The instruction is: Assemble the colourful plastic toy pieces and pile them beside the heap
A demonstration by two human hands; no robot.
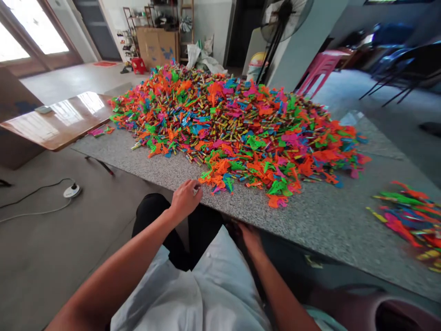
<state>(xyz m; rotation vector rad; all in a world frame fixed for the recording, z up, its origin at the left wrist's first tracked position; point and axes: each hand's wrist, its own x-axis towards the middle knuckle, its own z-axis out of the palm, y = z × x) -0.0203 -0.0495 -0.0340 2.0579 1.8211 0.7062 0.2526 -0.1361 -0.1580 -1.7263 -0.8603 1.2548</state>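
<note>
My left hand [187,197] rests at the near edge of the speckled grey table [151,169], its fingers curled closed. Something small and pale shows at the fingertips, too small to name. Just beyond it lies the front of a big heap of small plastic pieces [220,119] in orange, green, pink and blue, mixed with many short striped tubes. My right hand [250,235] is low, under the table's edge beside my thigh. Its fingers are hidden in shadow there.
A smaller pile of similar pieces [409,216] lies at the table's right, blurred. A glossy wooden table [58,122] adjoins on the left. On the floor is a power strip [71,190] with cables. A fan [280,27] and a pink stool [322,69] stand behind.
</note>
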